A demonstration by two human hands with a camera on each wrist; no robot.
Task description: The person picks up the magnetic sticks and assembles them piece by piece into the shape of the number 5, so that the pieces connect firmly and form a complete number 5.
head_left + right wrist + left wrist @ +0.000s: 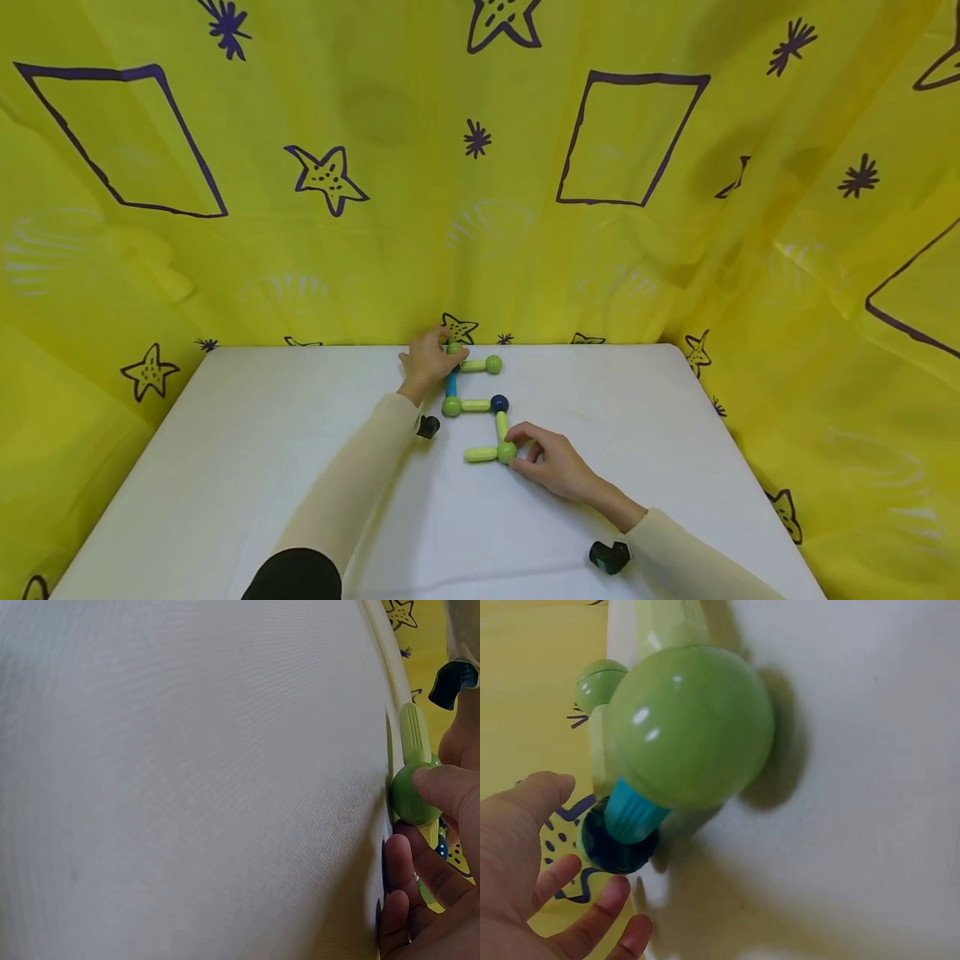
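A zigzag figure of toy rods and balls lies on the white table. My left hand (429,362) is at its far left corner, fingers spread around a dark blue ball (619,844). A bit of green shows by the fingertips. From that corner a blue rod (452,384) runs to a green ball (452,407), and a pale green rod (473,366) to another green ball (492,364). Another dark blue ball (499,404) sits mid-figure. My right hand (558,463) pinches the near right green ball (412,793), its thumb on the ball; the index finger is partly hidden.
The white table (315,442) meets a yellow curtain (390,250) with purple stars and outlines along its back and sides. Black wrist cameras (609,557) hang at both sleeves. A pale green rod (481,455) points left from the near ball.
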